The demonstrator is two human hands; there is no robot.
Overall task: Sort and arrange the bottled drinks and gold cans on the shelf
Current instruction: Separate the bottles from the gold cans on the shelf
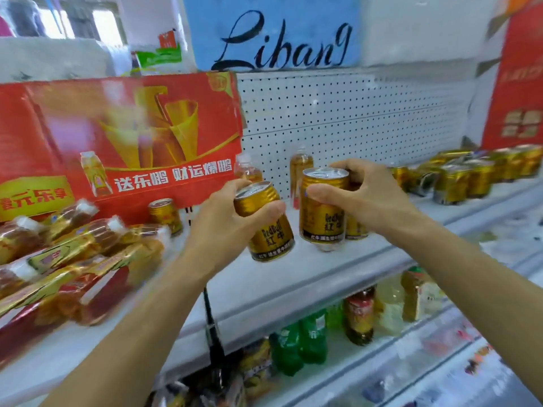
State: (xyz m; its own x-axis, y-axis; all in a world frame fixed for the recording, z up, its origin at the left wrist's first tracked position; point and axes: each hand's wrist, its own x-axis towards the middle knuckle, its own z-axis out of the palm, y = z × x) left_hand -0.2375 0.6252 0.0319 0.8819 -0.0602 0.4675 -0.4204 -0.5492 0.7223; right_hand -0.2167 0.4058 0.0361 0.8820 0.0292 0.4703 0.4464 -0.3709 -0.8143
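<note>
My left hand (226, 221) grips a gold can (266, 224), tilted, just above the white shelf (293, 277). My right hand (361, 198) grips the top of a second gold can (322, 207), upright at the shelf's middle. A third gold can (355, 229) stands partly hidden behind my right hand. One more gold can (165, 214) stands by the red carton. Two amber drink bottles (300, 171) stand at the back against the pegboard. Several gold cans (470, 174) crowd the right end of the shelf, some lying over.
A big red carton (117, 142) stands at the back left. Wrapped multipacks of bottles (58, 254) lie on the shelf's left end. Green and dark bottles (311, 336) fill the lower shelf. Another red box (517, 83) stands at the far right.
</note>
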